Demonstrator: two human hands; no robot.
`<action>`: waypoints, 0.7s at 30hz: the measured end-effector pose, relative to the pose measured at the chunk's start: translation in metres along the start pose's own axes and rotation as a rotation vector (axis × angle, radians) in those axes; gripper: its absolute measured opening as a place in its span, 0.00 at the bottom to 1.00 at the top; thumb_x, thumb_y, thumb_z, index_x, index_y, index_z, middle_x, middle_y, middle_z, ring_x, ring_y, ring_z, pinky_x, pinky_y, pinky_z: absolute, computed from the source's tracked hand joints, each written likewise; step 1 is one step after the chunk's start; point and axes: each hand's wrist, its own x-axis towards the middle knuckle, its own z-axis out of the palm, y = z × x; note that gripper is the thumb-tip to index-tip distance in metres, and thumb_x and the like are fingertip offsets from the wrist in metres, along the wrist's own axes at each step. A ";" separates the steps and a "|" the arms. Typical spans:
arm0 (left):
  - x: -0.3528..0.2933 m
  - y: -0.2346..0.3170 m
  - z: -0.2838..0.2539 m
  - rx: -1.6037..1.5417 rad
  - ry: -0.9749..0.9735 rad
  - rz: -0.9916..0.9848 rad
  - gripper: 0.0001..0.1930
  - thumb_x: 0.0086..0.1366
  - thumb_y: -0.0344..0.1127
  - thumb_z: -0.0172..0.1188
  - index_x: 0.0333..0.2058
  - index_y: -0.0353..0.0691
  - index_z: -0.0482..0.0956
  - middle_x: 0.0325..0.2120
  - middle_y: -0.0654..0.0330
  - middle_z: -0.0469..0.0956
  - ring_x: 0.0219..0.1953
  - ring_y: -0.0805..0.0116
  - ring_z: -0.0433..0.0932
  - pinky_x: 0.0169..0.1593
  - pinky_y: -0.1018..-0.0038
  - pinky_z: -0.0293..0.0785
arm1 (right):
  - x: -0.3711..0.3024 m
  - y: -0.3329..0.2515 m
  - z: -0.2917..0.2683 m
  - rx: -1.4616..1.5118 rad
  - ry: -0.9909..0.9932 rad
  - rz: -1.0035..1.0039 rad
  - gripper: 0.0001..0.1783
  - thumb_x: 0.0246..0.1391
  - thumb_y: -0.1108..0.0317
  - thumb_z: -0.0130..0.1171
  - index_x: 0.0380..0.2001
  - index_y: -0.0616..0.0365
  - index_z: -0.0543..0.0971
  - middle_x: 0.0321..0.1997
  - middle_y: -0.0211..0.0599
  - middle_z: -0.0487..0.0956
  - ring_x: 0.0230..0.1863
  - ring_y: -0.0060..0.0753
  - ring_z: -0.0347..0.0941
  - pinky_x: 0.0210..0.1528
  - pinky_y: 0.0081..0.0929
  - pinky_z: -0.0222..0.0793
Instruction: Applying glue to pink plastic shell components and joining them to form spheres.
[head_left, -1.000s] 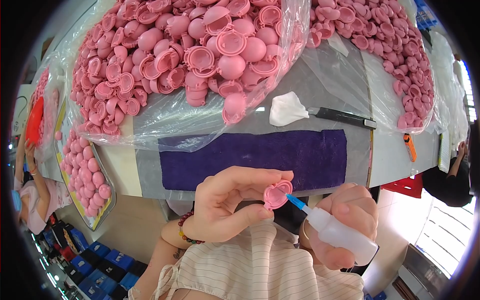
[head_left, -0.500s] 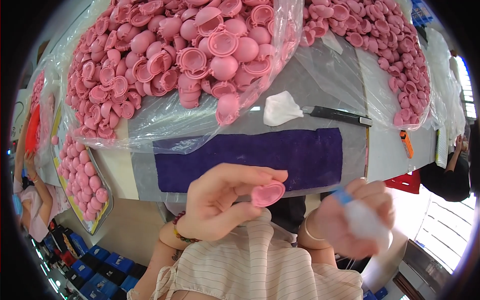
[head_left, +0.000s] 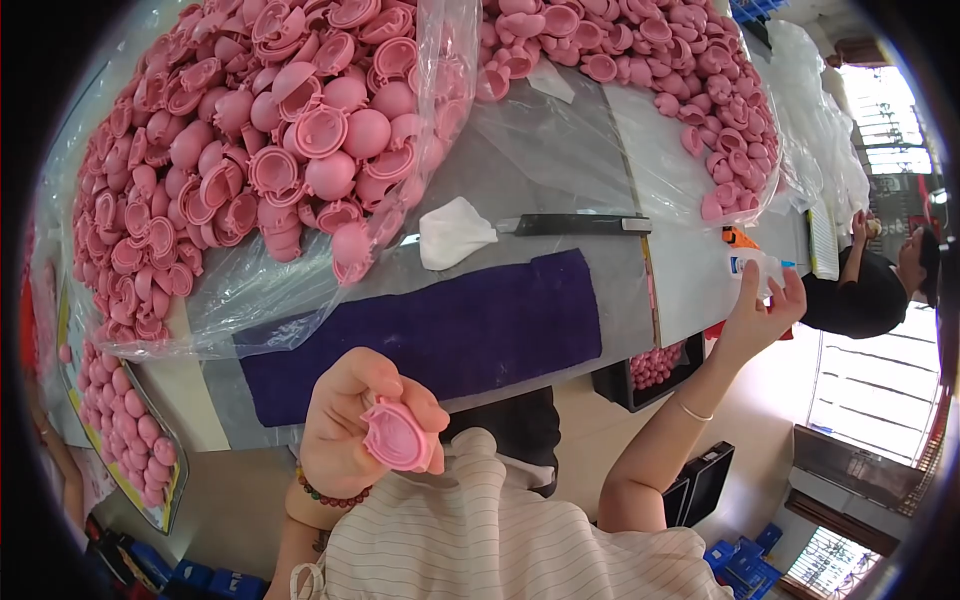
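Grey desk (head_left: 627,285) bears loose shells (head_left: 235,110) beyond the left hand (head_left: 338,440); rounded pieces (head_left: 118,405) fill a tray (head_left: 181,475) leftward. That hand pinches one pink cup (head_left: 398,437), not yet closed; right hand (head_left: 763,316) is at a bottle (head_left: 764,262), grip unclear.

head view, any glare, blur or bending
Head view, upper right: window washed out white; head view, upper middle: glare streaks on clear plastic; head view, left rim: tray edge curves; head view, lower middle: left hand and pink cup fairly sharp.
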 end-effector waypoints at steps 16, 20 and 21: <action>-0.002 0.003 0.019 0.283 0.085 0.037 0.21 0.47 0.27 0.62 0.40 0.34 0.63 0.39 0.43 0.70 0.35 0.61 0.75 0.36 0.71 0.74 | 0.031 -0.069 0.039 -0.337 -0.791 -0.423 0.12 0.41 0.69 0.57 0.32 0.60 0.73 0.27 0.38 0.75 0.29 0.32 0.71 0.32 0.25 0.64; 0.004 0.002 0.028 0.766 0.190 0.093 0.21 0.44 0.24 0.62 0.39 0.32 0.66 0.39 0.44 0.70 0.42 0.60 0.71 0.42 0.70 0.71 | -0.013 -0.125 0.003 0.504 -0.667 -0.217 0.16 0.33 0.74 0.63 0.30 0.66 0.73 0.31 0.44 0.76 0.30 0.26 0.71 0.32 0.18 0.64; 0.005 0.002 0.028 0.770 0.170 0.082 0.22 0.44 0.21 0.62 0.40 0.29 0.66 0.40 0.43 0.69 0.44 0.59 0.71 0.47 0.70 0.68 | -0.026 -0.142 -0.007 0.677 -0.784 -0.227 0.17 0.31 0.75 0.65 0.29 0.67 0.73 0.30 0.46 0.76 0.29 0.28 0.71 0.31 0.20 0.65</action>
